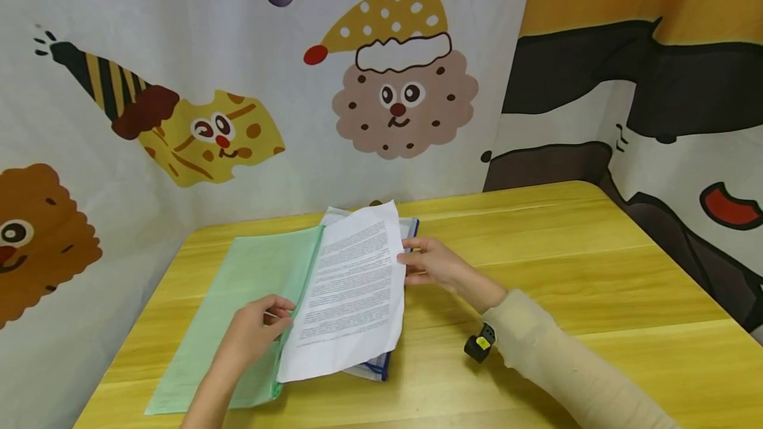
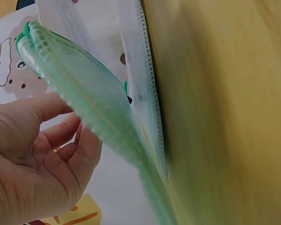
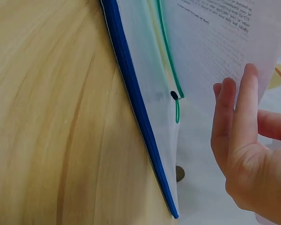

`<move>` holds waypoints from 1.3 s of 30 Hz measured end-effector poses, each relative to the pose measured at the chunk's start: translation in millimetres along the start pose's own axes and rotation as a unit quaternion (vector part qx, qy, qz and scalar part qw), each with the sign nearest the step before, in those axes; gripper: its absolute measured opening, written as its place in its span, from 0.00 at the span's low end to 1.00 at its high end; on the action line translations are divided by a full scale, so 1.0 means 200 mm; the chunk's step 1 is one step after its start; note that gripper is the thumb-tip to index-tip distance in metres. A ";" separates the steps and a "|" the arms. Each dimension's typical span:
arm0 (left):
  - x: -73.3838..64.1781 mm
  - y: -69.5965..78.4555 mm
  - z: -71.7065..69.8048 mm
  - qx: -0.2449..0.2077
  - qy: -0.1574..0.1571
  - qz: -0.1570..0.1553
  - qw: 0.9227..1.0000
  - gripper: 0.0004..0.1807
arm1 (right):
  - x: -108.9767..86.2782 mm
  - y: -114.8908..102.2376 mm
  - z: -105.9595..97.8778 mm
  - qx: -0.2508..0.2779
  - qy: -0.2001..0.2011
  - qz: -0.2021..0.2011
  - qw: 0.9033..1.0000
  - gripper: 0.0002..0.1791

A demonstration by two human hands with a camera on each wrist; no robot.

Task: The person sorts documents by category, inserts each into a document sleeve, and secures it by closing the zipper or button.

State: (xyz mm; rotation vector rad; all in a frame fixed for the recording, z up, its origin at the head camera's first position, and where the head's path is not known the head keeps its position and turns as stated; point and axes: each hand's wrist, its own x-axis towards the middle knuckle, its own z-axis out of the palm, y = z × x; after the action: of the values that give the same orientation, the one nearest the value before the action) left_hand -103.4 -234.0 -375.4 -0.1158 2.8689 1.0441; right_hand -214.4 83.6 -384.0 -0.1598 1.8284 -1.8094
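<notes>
Right of the green folder [image 1: 262,263], a printed sheet of paper [image 1: 352,303] lies along the folder's edge, above a clear blue-edged pouch [image 1: 384,371]; whether its left side enters the folder cannot be told. The right hand [image 1: 438,263], partly spread, pinches the sheet's far side from the folder. The left hand [image 1: 253,330], loosely curled, appears to pinch the folder's near edge, fingertips partly hidden. The sheet should prove light, limp and easily creased, best held flat by opposite edges; the folder, thin, flexible and probably slippery, by its rim.
</notes>
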 end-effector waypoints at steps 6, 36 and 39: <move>0.01 0.01 0.00 0.001 -0.001 0.005 1.000 0.09 | 0.00 -0.01 0.05 0.001 -0.008 -0.012 1.000 0.23; 0.01 0.04 0.01 -0.003 0.017 0.017 1.000 0.08 | 0.17 0.02 0.44 0.014 -0.031 -0.014 0.999 0.21; 0.01 0.05 0.01 -0.002 0.021 0.024 0.999 0.08 | 0.19 0.02 0.47 0.011 -0.030 -0.013 0.999 0.22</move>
State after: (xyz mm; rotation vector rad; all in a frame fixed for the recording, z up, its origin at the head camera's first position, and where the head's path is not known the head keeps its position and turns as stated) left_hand -106.6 -226.3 -371.0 -0.0721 2.9215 1.0690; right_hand -202.0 -16.7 -392.2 -0.2275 1.7728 -1.8220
